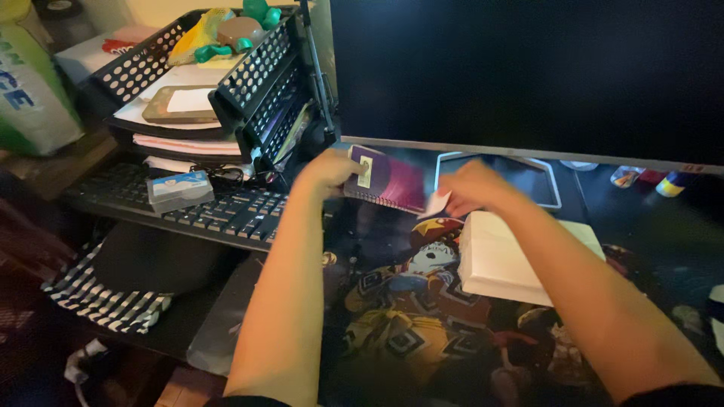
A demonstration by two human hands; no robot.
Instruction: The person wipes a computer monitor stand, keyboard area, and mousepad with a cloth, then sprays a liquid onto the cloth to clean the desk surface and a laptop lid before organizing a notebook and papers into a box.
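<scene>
Seen: a wide dark switched-off flat monitor screen [528,71] at the bench's back; a small pale-blue and white rectangular cardboard box [179,189] lying on the black keyboard [219,207]; a green and white printed plastic bag [34,83] far left, upright.

I see a purple notebook [392,181] with a spiral binding along its lower edge and a small pale label near its left end. It lies tilted on the desk, just below the monitor's [528,75] bottom edge, its left end pinched by my left hand [328,172]. A small white slip of paper [437,203], blurred, sits in the fingers of my right hand [471,188], just right of the notebook and also under the monitor.
</scene>
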